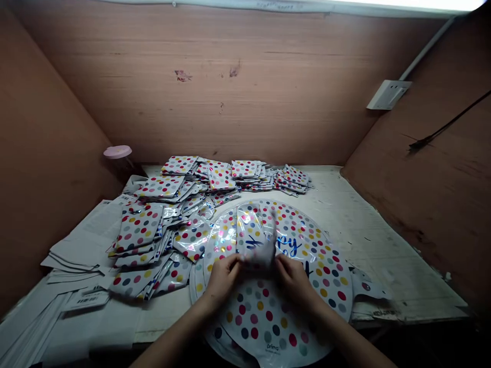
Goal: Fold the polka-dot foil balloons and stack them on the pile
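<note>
Round dotted foil balloons (326, 271) lie flat in a stack at the table's front, with blue lettering partly covered. Above them, a partly folded dotted foil balloon (249, 225) is held between my two hands, its near edge blurred by motion. My left hand (224, 273) pinches its left side. On the right side, my right hand (291, 273) pinches it with thumb and fingers. Left of my hands, folded dotted foil packets (140, 225) are heaped in uneven piles. More folded packets (247, 171) sit in a row at the back.
White printed paper sheets (84, 235) spread over the table's left side. A container with a pink lid (117, 152) stands in the back left corner. Wooden panels enclose the table (376, 235). A white switch box (389, 95) is mounted at the right.
</note>
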Motion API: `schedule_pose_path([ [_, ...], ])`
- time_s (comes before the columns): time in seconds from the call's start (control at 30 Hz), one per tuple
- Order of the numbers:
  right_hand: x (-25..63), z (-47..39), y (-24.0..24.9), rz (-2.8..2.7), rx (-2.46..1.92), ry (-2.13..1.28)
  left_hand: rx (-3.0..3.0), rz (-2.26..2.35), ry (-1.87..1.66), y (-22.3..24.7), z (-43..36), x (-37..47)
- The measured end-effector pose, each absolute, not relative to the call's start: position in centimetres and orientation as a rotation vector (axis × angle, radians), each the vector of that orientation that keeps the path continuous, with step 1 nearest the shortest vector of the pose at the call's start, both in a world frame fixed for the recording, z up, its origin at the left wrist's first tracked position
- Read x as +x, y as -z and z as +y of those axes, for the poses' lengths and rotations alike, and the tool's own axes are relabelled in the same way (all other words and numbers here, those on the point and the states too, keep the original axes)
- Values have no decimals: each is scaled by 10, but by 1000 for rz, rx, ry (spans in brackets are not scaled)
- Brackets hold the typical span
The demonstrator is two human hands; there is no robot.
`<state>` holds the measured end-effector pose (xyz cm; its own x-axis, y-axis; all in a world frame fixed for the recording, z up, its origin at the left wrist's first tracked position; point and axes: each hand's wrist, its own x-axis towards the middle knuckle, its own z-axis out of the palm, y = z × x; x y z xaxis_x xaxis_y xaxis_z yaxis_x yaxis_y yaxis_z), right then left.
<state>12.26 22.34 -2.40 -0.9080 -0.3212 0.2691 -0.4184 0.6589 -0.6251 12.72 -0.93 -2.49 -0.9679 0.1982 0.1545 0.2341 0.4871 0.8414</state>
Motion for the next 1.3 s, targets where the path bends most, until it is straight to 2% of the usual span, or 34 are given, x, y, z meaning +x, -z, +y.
schedule_pose_path([
  [0.1, 105, 216, 19, -2837, 344, -967, 23, -2672, 1491, 21, 7, 126],
  [0.23, 91, 200, 5, -2855, 197, -781, 150, -2722, 1358, 19, 19, 125],
  [0.3, 81, 185, -1, -2834, 306, -592, 170, -2767, 1327, 20, 20, 124],
  [0.43, 43, 154, 3, -2931, 807, -291, 108, -2813, 1218, 21, 16, 123],
  [0.63, 12, 147, 25, -2968, 811, -252, -81, -2868, 1068, 22, 21, 149],
  [0.8, 17, 147, 31, -2933, 837, -265, 18, -2917, 583, 19, 42, 161],
  [0.93, 18, 148, 23, -2904, 857, -301, -441, -2904, 387, 27, 31, 130],
  [1.03, 43, 165, 8, -2818, 852, -353, -547, -2966, 323, 39, 14, 115],
  [1.13, 90, 189, 5, -2595, 1159, -395, -547, -2988, 328, 46, 6, 115],
  [1.2, 117, 198, 12, -2483, 1331, -273, -584, -2990, 352, 44, 5, 117],
  [1.3, 137, 199, 26, -2383, 1288, -80, -707, -3032, 370, 31, -1, 119],
])
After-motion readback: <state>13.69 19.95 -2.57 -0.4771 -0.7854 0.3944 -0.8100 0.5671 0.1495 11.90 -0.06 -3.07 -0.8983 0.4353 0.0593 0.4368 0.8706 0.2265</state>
